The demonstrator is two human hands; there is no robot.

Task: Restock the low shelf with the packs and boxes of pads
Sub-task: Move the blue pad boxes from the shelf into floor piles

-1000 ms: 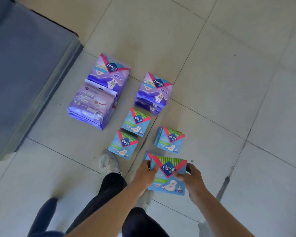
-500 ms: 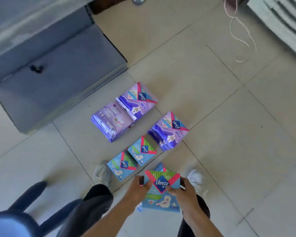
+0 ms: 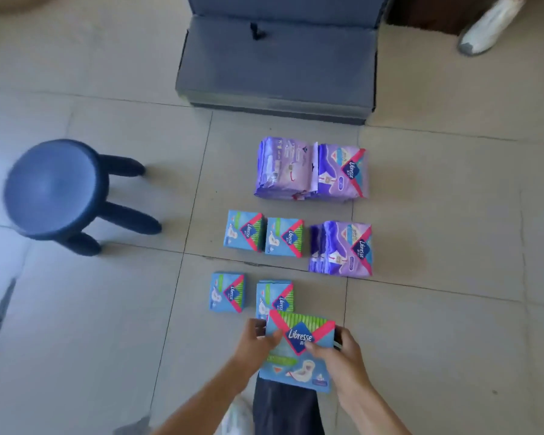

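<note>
I hold a blue box of pads (image 3: 299, 356) in front of me, above the floor. My left hand (image 3: 258, 343) grips its left edge and my right hand (image 3: 336, 353) its right edge. Several more blue boxes lie on the tiles ahead: one (image 3: 227, 291) to the left, one (image 3: 274, 296) partly hidden behind the held box, and two (image 3: 244, 230) (image 3: 284, 237) farther on. Purple packs sit beyond them in one stack (image 3: 341, 248) on the right and a bigger pile (image 3: 311, 169) nearer the low grey shelf (image 3: 277, 64).
A blue round stool (image 3: 54, 189) stands on the floor to the left. Another person's white shoe (image 3: 484, 26) shows at the top right. My own legs and shoes are directly below the held box. Pale floor tiles surround the stock.
My view has swung round, so the grey shelf now sits straight ahead and the stool appears on the left. Both hands have kept the blue box, now raised nearer to me.
</note>
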